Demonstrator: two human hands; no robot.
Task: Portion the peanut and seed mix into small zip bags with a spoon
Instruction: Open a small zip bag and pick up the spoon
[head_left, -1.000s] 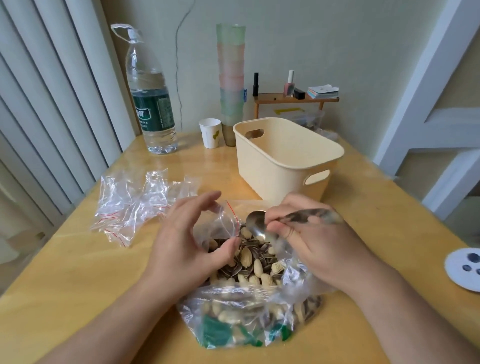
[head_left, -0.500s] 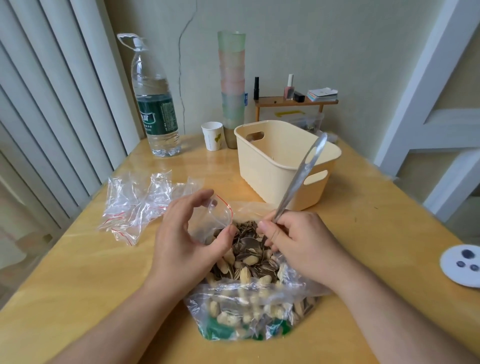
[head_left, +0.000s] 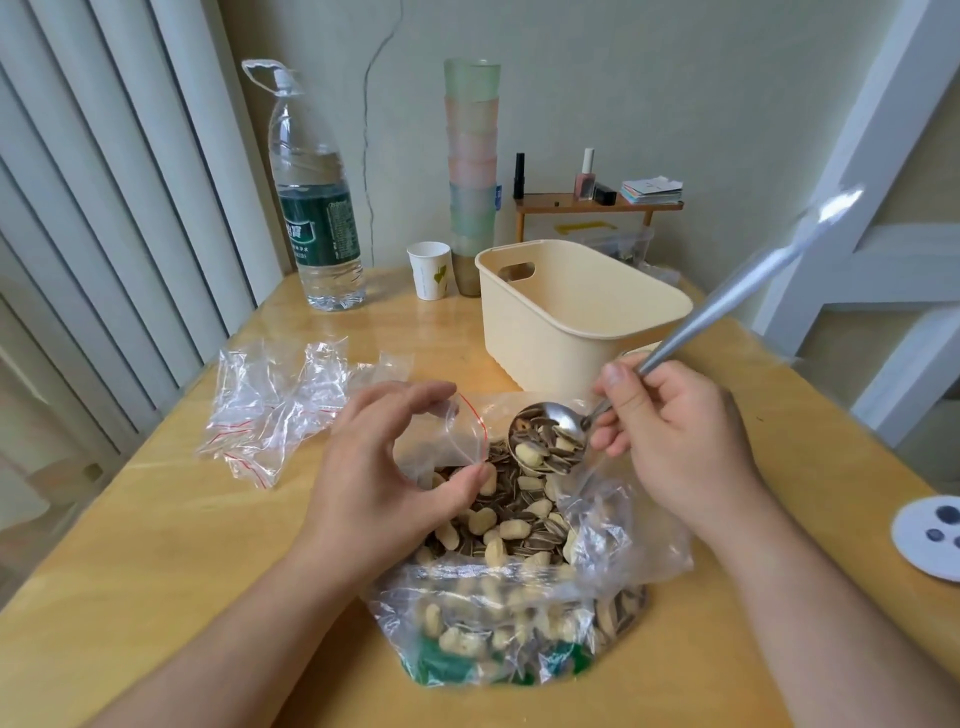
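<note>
Right now the right hand (head_left: 675, 441) is pinching the thin neck of a metal spoon (head_left: 550, 436) between thumb and curled fingers, and the long handle is slanting up and away past the thumb. The bowl of the spoon, just beside those fingertips on their inner side, is carrying a heap of striped seeds and pale peanuts. The left hand (head_left: 384, 467) is holding a small zip bag (head_left: 457, 436) with a red seal line, thumb and forefinger pinching its mouth apart, so that the opening is sitting just beside the loaded spoon. Directly under both sets of fingers the big bag of mix (head_left: 519, 561) is lying open on the worktop (head_left: 156, 571), with peanuts and seeds showing through its crumpled plastic. Beyond the left fingers, a loose pile of spare zip bags (head_left: 280, 400) is resting on the wood. Beyond the right fingers a cream plastic basket (head_left: 571, 312) is standing, with a paper cup (head_left: 430, 270), a stack of tumblers (head_left: 471, 171) and a large water bottle (head_left: 314, 208) farther back.
</note>
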